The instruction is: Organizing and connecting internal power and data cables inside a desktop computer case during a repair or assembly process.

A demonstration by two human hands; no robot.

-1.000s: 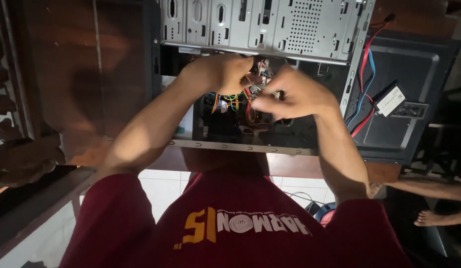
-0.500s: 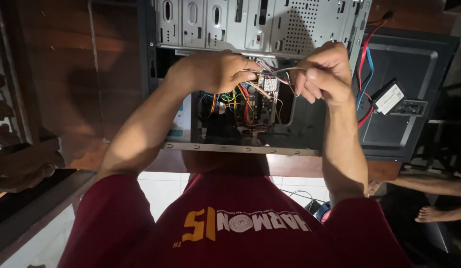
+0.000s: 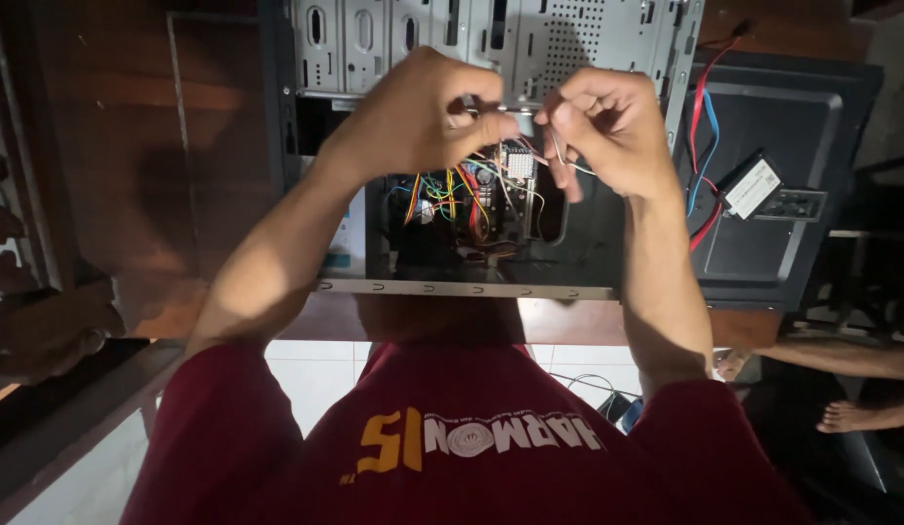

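while both hands hover above the open computer case (image 3: 452, 282), the left hand (image 3: 423, 112) and right hand (image 3: 602, 126) pinch thin wires (image 3: 568, 163) between closed fingers, over the coloured cable bundle (image 3: 461, 194).

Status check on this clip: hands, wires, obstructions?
Left hand and right hand both pinch thin wires above open computer case. Cable tangle beneath.

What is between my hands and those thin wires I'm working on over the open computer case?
Nothing visible. The left hand and the right hand are already at the thin wires, pinching them above the open computer case. The bundle of coloured cables lies lower, inside the case, not between hands and wires.
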